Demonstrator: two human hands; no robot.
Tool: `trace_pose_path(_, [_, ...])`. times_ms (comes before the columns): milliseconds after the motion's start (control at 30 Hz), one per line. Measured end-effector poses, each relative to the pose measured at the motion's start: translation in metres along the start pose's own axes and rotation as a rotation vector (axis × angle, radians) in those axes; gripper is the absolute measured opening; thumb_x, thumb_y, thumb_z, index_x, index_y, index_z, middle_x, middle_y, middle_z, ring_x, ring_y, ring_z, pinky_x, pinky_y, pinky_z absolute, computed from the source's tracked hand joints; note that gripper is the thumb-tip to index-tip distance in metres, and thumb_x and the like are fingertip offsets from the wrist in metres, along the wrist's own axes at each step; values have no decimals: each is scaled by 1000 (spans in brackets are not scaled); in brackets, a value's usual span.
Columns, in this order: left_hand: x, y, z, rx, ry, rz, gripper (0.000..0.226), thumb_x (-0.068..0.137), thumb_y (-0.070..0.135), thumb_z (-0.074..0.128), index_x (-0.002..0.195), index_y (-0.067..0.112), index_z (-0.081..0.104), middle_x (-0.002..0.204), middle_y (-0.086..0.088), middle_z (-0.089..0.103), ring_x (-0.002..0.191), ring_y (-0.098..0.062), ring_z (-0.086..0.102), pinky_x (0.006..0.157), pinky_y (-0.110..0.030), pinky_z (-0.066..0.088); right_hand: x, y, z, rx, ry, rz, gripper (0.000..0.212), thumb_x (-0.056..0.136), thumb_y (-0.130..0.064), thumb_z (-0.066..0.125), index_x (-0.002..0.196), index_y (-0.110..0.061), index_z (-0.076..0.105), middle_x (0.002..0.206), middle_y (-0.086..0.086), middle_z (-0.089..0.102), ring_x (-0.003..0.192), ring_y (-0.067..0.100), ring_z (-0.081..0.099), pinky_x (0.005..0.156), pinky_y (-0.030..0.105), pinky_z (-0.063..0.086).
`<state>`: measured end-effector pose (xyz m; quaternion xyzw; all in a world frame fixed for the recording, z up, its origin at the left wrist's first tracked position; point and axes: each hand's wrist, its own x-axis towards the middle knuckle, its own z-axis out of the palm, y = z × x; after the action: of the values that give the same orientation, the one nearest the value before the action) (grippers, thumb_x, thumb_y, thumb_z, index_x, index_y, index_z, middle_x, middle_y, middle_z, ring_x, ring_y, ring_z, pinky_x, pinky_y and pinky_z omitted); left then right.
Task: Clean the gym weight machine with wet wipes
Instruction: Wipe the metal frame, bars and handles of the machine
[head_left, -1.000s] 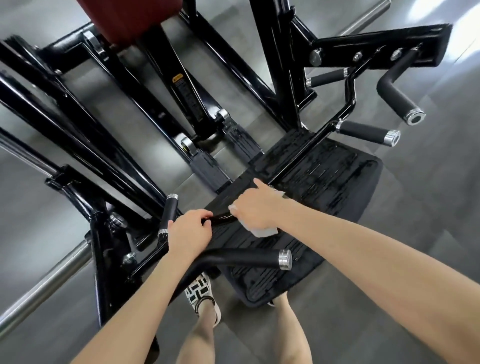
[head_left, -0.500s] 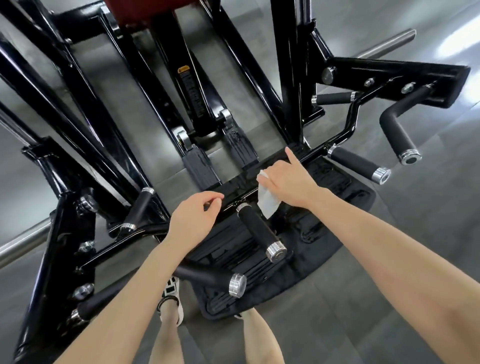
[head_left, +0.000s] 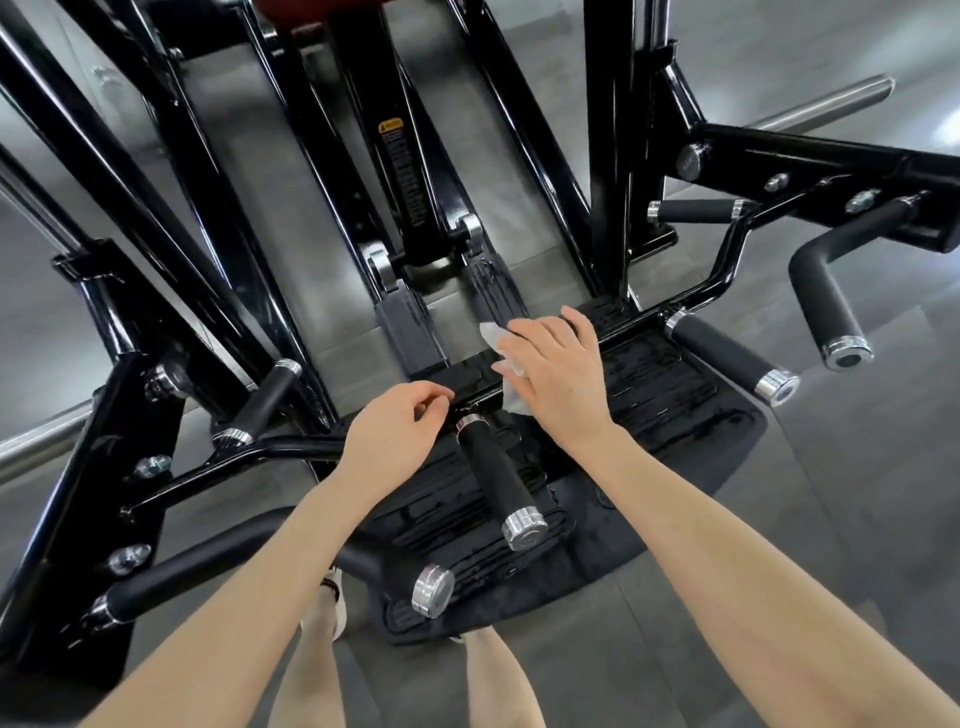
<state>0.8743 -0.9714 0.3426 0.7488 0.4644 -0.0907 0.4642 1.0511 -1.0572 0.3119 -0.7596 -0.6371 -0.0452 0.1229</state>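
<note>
Wipe (head_left: 498, 345), white and crumpled, lies on the black crossbar (head_left: 467, 379) of the machine (head_left: 608, 156), pressed under my right hand (head_left: 558, 374). That hand is spread flat, its fingers nearly straight across the wipe; one corner of the wipe sticks out past my fingertips and another hangs below my palm. My left hand (head_left: 395, 436) is just beside it on the same bar, fingers curled, thumb and forefinger tips at the bar's near edge; I cannot tell whether they pinch it or only touch it.

A padded handle (head_left: 496, 478) with a chrome cap juts from the bar toward me, between my two wrists. More padded handles sit to the right (head_left: 727, 353) and left (head_left: 270, 395). Beyond the bar are two ribbed footplates (head_left: 410, 332), and above them a post with a yellow-topped label (head_left: 397, 150).

Under the bar lies a black rubber mat (head_left: 675, 395), wet and streaked, on the grey floor (head_left: 857, 519). A steel rod (head_left: 826, 104) runs out at upper right. My legs show at the bottom edge, with one patterned shoe (head_left: 336, 597) by the mat.
</note>
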Motion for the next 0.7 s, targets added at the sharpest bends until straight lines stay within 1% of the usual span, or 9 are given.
trace_pose_path(67, [1,2,3,3,-5,-7,23,96,27,45,110,27,63,109,9,61,92,-5,50,80,-20,35,1,3,1,59,73,-42,28,85,-27,56,107,-13,66,94,1,66,84,21,63,98,36,36])
trace_pose_path(100, [1,3,4,-1,-8,-7,22,96,27,46,109,27,63,108,9,62,92,-6,51,80,-20,35,0,3,1,139,61,-74,26,87,-26,55,104,-11,68,90,1,67,82,21,64,98,35,37])
trace_pose_path(200, [1,7,8,-36,-17,0,18,95,30,47,104,27,62,102,12,62,96,-8,55,83,-22,38,-7,1,1,272,-112,-116,32,90,-35,49,87,-13,71,81,-1,70,78,20,65,98,34,35])
trace_pose_path(267, [2,12,9,-62,-21,1,13,94,31,48,100,29,61,100,13,62,99,-9,57,84,-23,39,-15,1,-1,189,-230,-156,40,92,-44,42,97,-13,68,91,-1,68,86,20,62,99,37,33])
trace_pose_path(333, [4,18,9,-61,-25,1,14,94,33,50,101,28,60,104,12,63,101,-9,57,85,-23,39,-18,7,-3,90,-322,-263,44,92,-47,40,110,-13,60,98,1,63,90,22,57,99,40,33])
trace_pose_path(433, [5,26,10,-9,-42,-11,24,93,39,50,112,27,60,113,12,61,105,-7,55,83,-21,36,-10,35,-7,-27,-364,-357,36,91,-43,42,111,-16,56,93,1,60,84,24,56,92,40,37])
trace_pose_path(567, [7,32,13,34,-83,-17,35,90,44,52,120,27,56,121,9,57,110,-11,54,92,-26,40,-14,91,-20,-174,-384,-188,30,88,-39,53,103,-14,57,91,4,58,87,28,57,102,49,31])
trace_pose_path(633, [10,35,14,36,-104,-14,37,90,44,53,122,27,54,124,8,56,111,-11,54,93,-27,40,-14,92,-24,-225,-431,-117,36,83,-40,60,102,-10,57,90,7,58,87,30,57,106,53,30])
trace_pose_path(700, [13,37,14,38,-119,-2,36,90,42,53,123,27,54,124,8,56,111,-11,53,92,-25,38,-12,73,-20,-207,-448,-160,43,80,-45,58,104,-9,59,90,7,59,87,29,57,107,52,29])
